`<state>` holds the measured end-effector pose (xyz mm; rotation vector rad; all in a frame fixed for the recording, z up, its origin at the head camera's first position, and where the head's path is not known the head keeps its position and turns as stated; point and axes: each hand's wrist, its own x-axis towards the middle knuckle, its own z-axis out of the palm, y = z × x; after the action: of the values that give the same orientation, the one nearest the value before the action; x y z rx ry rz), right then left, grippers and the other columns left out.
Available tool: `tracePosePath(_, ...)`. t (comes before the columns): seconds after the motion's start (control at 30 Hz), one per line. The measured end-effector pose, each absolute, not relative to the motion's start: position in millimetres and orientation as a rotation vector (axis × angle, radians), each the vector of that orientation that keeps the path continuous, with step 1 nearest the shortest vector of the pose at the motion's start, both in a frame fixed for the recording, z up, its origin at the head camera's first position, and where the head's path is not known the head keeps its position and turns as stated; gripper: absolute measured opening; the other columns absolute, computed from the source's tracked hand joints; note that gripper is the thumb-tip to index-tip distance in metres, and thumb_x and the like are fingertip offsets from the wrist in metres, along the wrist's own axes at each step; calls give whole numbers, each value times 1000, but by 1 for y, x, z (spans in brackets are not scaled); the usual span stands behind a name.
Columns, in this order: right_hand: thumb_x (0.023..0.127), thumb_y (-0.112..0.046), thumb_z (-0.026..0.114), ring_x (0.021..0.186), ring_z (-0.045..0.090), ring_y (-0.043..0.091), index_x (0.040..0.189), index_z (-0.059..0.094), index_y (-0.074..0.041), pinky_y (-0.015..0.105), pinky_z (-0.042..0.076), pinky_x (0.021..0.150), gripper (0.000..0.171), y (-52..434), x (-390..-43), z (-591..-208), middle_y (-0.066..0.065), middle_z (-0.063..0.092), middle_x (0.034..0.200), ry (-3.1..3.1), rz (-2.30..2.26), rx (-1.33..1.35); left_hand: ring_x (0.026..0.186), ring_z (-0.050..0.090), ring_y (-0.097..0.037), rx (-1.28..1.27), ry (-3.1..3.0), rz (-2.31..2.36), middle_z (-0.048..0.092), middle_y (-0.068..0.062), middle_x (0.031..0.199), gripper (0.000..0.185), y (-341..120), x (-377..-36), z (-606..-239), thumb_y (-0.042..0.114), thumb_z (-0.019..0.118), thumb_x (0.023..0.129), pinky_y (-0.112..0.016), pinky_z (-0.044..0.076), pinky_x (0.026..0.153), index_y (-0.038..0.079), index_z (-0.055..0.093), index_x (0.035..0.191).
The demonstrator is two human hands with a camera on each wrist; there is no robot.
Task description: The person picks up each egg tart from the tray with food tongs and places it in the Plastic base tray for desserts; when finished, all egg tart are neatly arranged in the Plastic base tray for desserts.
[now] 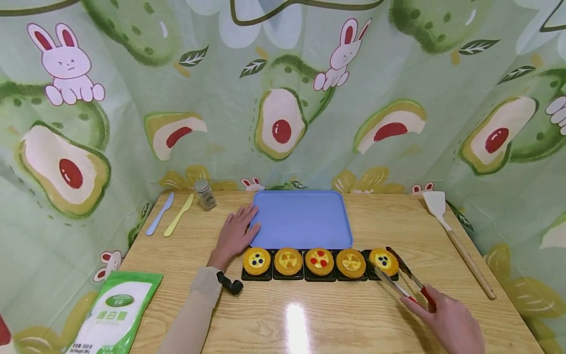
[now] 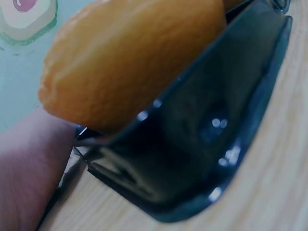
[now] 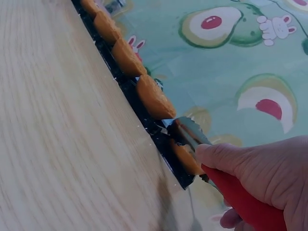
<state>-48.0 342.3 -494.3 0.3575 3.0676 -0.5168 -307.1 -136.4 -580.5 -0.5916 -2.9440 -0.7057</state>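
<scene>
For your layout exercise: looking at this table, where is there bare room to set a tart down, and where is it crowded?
Free: the blue tray, bare, behind the tart row; the wood between the row and the near edge. Crowded: the row's right end, where the right hand holds tongs around the last tart; the left hand rests at the tray's left rim.

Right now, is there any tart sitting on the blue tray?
No, the blue tray is bare; all five tarts sit in black holders in a row in front of it.
</scene>
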Motion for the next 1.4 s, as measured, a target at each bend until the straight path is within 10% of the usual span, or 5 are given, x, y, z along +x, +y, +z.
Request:
tracePosePath(0.37, 91, -55, 76, 53, 37, 17, 79, 49, -12, 30, 25, 49, 53, 345, -53, -481, 0, 42, 63, 3240, -637, 310, 161, 16, -29, -584, -2939, -697, 20, 5, 173, 67, -138, -308, -581, 57, 38, 109, -56, 9, 129, 26, 29, 167)
tracePosePath(0.83, 96, -61, 67, 68, 57, 21, 111, 62, 6, 32, 40, 55, 69, 365, -106, -475, 8, 69, 83, 3177, -775, 410, 161, 17, -31, -595, -2923, -707, 22, 2, 173, 67, -138, -309, -583, 57, 38, 109, -58, 9, 128, 24, 30, 167)
tracePosePath(1.17, 97, -54, 71, 60, 41, 24, 81, 49, -2, 34, 29, 54, 58, 384, -138, -505, 7, 41, 67, 3306, -801, 451, 161, 16, -30, -585, -2934, -712, 21, 3, 173, 67, -138, -308, -581, 57, 38, 109, -56, 8, 129, 24, 29, 167)
tracePosePath(1.4, 96, -51, 73, 74, 50, 38, 86, 54, 8, 45, 38, 62, 63, 402, -153, -526, 21, 50, 77, 3326, -730, 578, 161, 15, -29, -599, -2944, -697, 19, 5, 173, 66, -137, -308, -581, 58, 37, 109, -56, 10, 128, 26, 28, 167)
